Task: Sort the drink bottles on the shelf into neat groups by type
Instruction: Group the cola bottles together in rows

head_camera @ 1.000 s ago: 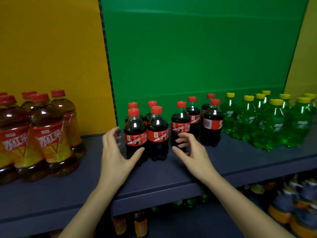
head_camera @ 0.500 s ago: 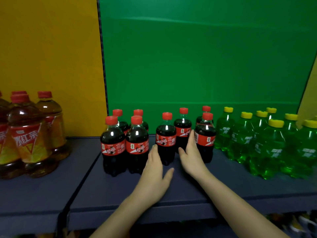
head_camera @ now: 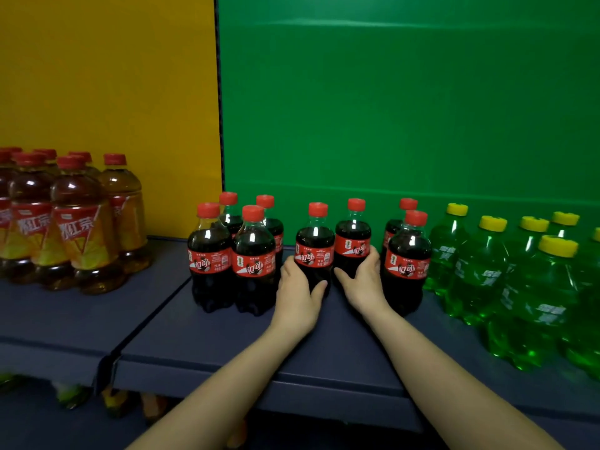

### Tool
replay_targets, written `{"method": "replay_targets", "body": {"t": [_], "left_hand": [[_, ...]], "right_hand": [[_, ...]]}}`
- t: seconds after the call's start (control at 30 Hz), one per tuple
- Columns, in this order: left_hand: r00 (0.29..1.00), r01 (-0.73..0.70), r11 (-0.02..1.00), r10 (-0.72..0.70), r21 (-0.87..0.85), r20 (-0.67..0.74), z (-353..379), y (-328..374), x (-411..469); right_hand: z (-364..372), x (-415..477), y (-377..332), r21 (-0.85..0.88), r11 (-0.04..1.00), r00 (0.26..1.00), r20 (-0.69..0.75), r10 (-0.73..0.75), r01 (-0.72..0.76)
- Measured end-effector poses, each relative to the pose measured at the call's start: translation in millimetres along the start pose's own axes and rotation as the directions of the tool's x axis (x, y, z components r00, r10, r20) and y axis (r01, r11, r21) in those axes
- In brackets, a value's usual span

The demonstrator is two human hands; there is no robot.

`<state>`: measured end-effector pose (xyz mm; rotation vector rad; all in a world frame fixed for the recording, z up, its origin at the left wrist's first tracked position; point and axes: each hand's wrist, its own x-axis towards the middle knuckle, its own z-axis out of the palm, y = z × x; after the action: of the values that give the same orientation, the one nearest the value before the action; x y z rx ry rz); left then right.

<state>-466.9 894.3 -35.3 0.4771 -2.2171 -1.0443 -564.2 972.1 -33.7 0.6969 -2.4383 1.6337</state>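
Observation:
Several small cola bottles with red caps stand on the dark blue shelf. My left hand grips the base of the middle cola bottle. My right hand grips the cola bottle just right of it. A cluster of cola bottles stands to the left of my hands, and two more cola bottles stand to the right. Large iced tea bottles with red caps are grouped at the far left. Green soda bottles with yellow caps fill the right side.
A yellow back panel and a green back panel stand behind the shelf. A seam splits the shelf board left of the colas. More bottles show dimly on the shelf below.
Both hands have moved forward from in front of the colas and closed around the two middle bottles. The view has shifted, so more iced tea bottles show at the left.

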Motion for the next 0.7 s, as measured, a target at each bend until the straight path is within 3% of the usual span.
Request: {"method": "replay_targets", "body": {"t": [0.33,0.5,0.7], "left_hand": [[0.996,0.075,0.996,-0.072,0.049,-0.061,8.9,3.6,10.9],[0.994,0.087,0.995,-0.084,0.044,-0.064,9.9,4.3,13.3],[0.994,0.089,0.996,-0.087,0.029,-0.070,8.8,2.3,15.7]], "right_hand": [[-0.7,-9.1,2.0,-0.084,0.996,0.999,-0.042,-0.028,0.025],[0.9,-12.7,3.3,-0.007,0.999,0.999,-0.017,-0.034,0.034],[-0.7,-16.9,6.1,-0.045,0.996,0.997,0.007,-0.079,0.080]]}}
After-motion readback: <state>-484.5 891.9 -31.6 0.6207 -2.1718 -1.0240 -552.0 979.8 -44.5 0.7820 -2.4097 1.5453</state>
